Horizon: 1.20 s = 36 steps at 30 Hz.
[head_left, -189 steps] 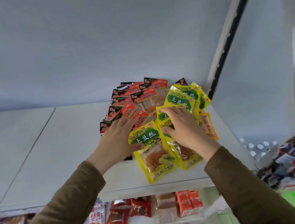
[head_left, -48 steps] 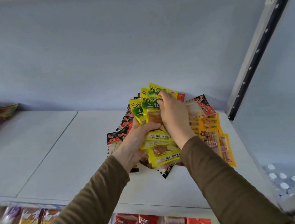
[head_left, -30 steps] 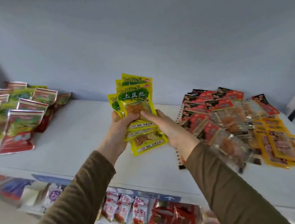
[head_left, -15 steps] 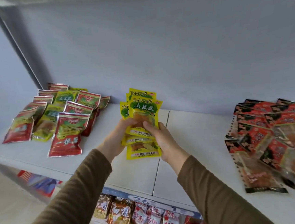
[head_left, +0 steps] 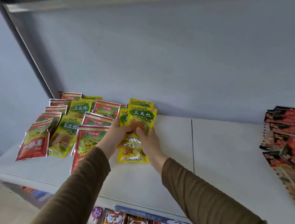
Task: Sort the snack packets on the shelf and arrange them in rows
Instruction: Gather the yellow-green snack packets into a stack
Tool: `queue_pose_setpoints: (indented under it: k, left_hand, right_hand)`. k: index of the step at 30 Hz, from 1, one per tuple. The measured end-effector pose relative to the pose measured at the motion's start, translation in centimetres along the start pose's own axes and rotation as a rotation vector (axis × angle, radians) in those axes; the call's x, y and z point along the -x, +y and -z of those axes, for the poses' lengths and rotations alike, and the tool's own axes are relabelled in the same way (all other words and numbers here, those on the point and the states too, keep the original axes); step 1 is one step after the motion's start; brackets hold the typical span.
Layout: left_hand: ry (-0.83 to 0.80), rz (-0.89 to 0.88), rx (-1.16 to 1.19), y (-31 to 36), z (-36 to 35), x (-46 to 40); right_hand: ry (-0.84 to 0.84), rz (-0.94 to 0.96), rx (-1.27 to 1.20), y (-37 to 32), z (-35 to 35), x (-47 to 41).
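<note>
A fanned stack of yellow-and-green snack packets (head_left: 141, 117) is held low over the white shelf (head_left: 218, 152), just right of the left-hand group. My left hand (head_left: 115, 132) grips the stack's left edge and my right hand (head_left: 148, 138) pinches its middle from below. Its lowest packet (head_left: 131, 154) reaches down to the shelf. To the left lie rows of red-and-green packets (head_left: 90, 140) and more yellow-and-green packets (head_left: 68, 131). At the far right sits a heap of red-and-black packets (head_left: 291, 135).
The shelf's back wall (head_left: 174, 64) rises right behind the packets. A grey upright post (head_left: 29, 56) bounds the shelf on the left. A lower shelf with orange and red packets (head_left: 124, 222) shows under the front edge. A seam (head_left: 192, 143) splits the shelf boards.
Both hands carried the yellow-and-green stack from the right-hand heap leftward along the shelf and lowered it beside the left-hand packets. The view swung left with them.
</note>
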<state>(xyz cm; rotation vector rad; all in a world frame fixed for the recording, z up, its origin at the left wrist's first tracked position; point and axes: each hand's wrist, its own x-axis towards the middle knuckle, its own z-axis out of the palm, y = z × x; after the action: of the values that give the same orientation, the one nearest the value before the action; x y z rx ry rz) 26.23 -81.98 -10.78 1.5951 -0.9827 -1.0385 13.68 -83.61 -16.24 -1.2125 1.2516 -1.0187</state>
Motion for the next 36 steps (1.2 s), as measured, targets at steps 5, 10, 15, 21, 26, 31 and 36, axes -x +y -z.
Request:
queue_pose_setpoints:
  k: [5, 10, 15, 21, 26, 31, 36]
  left_hand:
    - [-0.050, -0.008, -0.044, -0.3, 1.4, -1.6]
    - [-0.109, -0.050, -0.091, -0.1, 2.2, -3.0]
    - [-0.154, -0.094, -0.235, 0.3, 2.8, -3.3]
    - [-0.157, -0.165, -0.443, -0.5, 2.9, -3.5]
    - [-0.190, -0.228, -0.434, -0.2, 3.3, -3.1]
    - [-0.202, -0.227, -0.319, 0.0, 4.0, -2.8]
    - [-0.224, -0.190, -0.277, -0.1, 4.5, -1.9]
  right_hand:
    - [0.015, 0.020, -0.061, 0.0, -1.8, -0.8]
    - [0.011, 0.072, -0.263, -0.5, -3.2, -1.4]
    - [-0.058, 0.080, -0.341, -0.8, -2.8, -1.6]
    - [-0.070, 0.090, -0.142, -0.4, -1.0, -0.8]
    - [-0.070, 0.197, -0.025, -0.2, -1.3, 1.0]
    - [-0.036, 0.290, 0.200, 0.5, -1.5, 3.0]
    - [0.004, 0.300, 0.453, 1.4, -1.4, 4.2]
